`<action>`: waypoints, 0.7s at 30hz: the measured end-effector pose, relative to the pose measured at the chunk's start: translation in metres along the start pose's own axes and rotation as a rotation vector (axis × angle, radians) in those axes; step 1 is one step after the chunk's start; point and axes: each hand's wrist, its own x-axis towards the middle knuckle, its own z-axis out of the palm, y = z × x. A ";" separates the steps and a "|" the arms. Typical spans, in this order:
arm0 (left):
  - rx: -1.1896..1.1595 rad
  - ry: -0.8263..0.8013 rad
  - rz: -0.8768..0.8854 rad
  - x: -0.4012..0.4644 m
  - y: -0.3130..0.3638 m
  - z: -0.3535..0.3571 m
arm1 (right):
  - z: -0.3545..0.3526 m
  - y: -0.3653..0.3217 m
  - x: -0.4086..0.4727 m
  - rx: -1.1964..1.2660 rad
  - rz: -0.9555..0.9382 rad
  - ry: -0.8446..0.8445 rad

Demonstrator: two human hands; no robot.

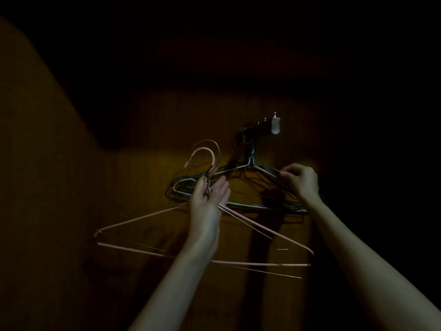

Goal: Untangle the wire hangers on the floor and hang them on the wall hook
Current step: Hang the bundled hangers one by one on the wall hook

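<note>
Nearest the camera, two bare forearms reach up and away toward a dim brown wall [71,211].

Low and near, a pink hanger [143,218] spreads wide, its bottom bar running from lower left to lower right beneath the left wrist. A bare metal hanger [262,272] lies against it, its thin bar showing just below the pink one at the right. Their twisted necks rise together into the left hand [208,194], and both curved tops stand up above it, the pink one inside the metal one.

The left hand is palm toward the camera, fingers mostly straight and pointing up to the right. The twisted necks sit against the palm between thumb and fingers; whether the thumb clamps them cannot be told in this light.

Farther back and to the right, a bunch of dark hangers [238,187] hangs flat against the wall, their bottom bars running behind the left hand and across to the right wrist. The right hand [301,179] is at the bunch's right shoulder, fingers curled and pinching the sloping wires there.

Farthest and highest, the bunch's necks go up to a wall hook rack [253,129] with a row of small pegs; a small white piece [275,125] is at its right end.
</note>
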 end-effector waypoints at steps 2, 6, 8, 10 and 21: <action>0.007 0.004 -0.002 0.002 -0.003 0.000 | 0.003 0.003 0.003 -0.020 0.019 -0.049; 0.021 0.002 -0.008 0.003 -0.009 0.000 | 0.006 0.013 0.001 -0.043 0.037 -0.073; 0.026 0.002 -0.007 0.004 -0.011 -0.001 | 0.007 0.014 -0.001 -0.077 0.022 -0.046; 0.021 0.007 -0.009 0.004 -0.013 -0.001 | 0.008 0.013 -0.005 -0.086 0.019 -0.008; 0.007 0.017 -0.034 -0.011 -0.007 -0.004 | -0.005 -0.014 -0.042 -0.025 -0.085 -0.034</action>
